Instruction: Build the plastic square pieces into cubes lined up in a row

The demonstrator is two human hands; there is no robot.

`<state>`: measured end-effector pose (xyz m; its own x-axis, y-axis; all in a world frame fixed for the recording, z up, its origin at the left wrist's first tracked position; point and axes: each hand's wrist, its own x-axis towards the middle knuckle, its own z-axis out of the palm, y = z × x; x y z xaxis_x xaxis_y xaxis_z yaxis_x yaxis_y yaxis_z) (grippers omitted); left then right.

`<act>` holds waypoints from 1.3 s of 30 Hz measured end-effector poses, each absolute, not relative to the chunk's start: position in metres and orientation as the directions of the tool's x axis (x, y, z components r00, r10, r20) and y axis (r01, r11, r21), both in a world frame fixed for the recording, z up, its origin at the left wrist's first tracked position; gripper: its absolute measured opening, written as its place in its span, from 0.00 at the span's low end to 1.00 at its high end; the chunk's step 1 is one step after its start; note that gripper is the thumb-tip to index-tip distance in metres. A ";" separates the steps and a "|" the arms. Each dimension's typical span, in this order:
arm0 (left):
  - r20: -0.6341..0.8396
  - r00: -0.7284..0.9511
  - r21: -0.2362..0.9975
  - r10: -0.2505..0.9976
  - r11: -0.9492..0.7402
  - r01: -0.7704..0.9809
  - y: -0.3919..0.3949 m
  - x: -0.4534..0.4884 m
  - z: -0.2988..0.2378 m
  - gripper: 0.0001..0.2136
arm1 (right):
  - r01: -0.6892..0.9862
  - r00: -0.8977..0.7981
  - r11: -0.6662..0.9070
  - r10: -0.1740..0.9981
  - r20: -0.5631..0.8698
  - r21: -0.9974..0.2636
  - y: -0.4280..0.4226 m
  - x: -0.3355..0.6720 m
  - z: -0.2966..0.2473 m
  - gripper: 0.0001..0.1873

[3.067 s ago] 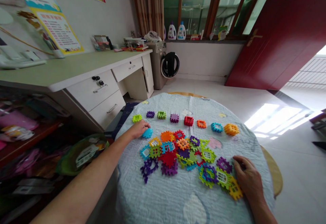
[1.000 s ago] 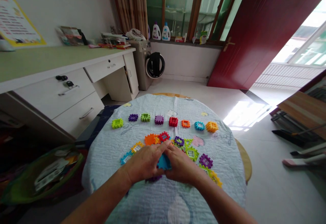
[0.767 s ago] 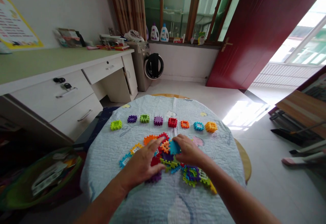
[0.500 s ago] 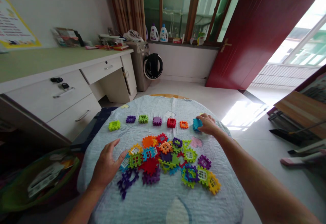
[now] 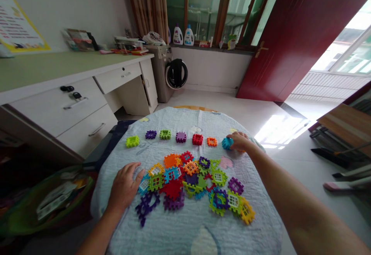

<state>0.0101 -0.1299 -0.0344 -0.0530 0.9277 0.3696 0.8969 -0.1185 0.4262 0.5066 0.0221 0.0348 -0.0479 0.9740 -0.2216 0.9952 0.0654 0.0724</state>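
Near the far right of the cloth, my right hand (image 5: 240, 141) has its fingers closed round the right side of a blue interlocking block (image 5: 227, 143). The hand covers part of that block. In line with it to the left lie an orange square block (image 5: 211, 141), a red block (image 5: 197, 139), a magenta block (image 5: 181, 137), a green block (image 5: 165, 134), a dark purple block (image 5: 151, 134) and a lime block (image 5: 132, 141). My left hand (image 5: 126, 184) rests open and empty beside a heap of loose notched pieces, nearest a light blue window piece (image 5: 144, 185).
A pale blue patterned cloth (image 5: 197, 232) covers the round table. Desk drawers (image 5: 81, 110) stand at the left, above a green basket (image 5: 26, 218) on the floor. Behind are a washing machine (image 5: 162, 73) and a red door (image 5: 284, 38).
My left hand has lowered slightly and its thumb and fingers have drawn nearer together. My right hand stays at the blue block. The whole view has shifted a little.
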 end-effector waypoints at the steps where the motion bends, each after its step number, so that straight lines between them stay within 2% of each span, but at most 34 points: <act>1: 0.363 -0.042 0.412 0.931 -0.120 0.903 -0.130 0.010 -0.034 0.22 | 0.995 -0.048 0.066 0.973 -0.225 0.076 0.022 0.507 0.034 0.33; 6: 0.299 -0.034 0.350 0.954 -0.076 0.933 -0.128 0.013 -0.032 0.21 | 0.994 -0.053 0.073 0.971 -0.232 0.079 0.023 0.506 0.032 0.37; 9: 0.208 -0.120 0.286 0.971 0.057 0.957 -0.118 0.015 -0.027 0.20 | 0.994 -0.059 0.077 0.973 -0.223 0.074 0.023 0.502 0.029 0.42; 12: 0.130 -0.204 0.228 0.970 0.171 0.958 -0.107 0.018 -0.023 0.20 | 0.993 -0.075 0.092 0.973 -0.218 0.068 0.023 0.498 0.027 0.41; 16: 0.226 -0.246 0.219 0.943 0.197 0.956 -0.103 0.020 -0.025 0.20 | 0.993 -0.084 0.099 0.977 -0.198 0.065 0.021 0.492 0.032 0.42; 19: 0.295 -0.227 0.300 0.928 0.135 0.944 -0.105 0.019 -0.028 0.21 | 0.994 -0.097 0.102 0.990 -0.104 0.040 0.012 0.484 0.044 0.44; 25: 0.302 -0.256 0.517 0.918 0.068 0.853 -0.109 0.019 -0.023 0.18 | 0.929 -0.242 0.292 0.944 0.225 -0.226 -0.050 0.460 0.048 0.29; 28: 0.275 -0.265 0.596 0.924 0.052 0.801 -0.112 0.022 -0.019 0.17 | 0.869 -0.190 0.303 0.934 0.301 -0.392 -0.091 0.464 0.028 0.22; 30: 0.256 -0.258 0.611 0.932 0.051 0.790 -0.113 0.023 -0.017 0.17 | 0.848 -0.067 0.209 0.953 0.294 -0.487 -0.113 0.474 0.011 0.20; 34: 0.234 -0.231 0.588 0.944 0.052 0.807 -0.114 0.026 -0.014 0.15 | 0.774 0.158 -0.003 0.969 0.188 -0.633 -0.136 0.494 -0.019 0.21; 39: 0.222 -0.235 0.572 0.946 0.069 0.818 -0.116 0.027 -0.015 0.13 | 0.677 0.307 -0.080 0.934 0.182 -0.731 -0.143 0.498 -0.032 0.23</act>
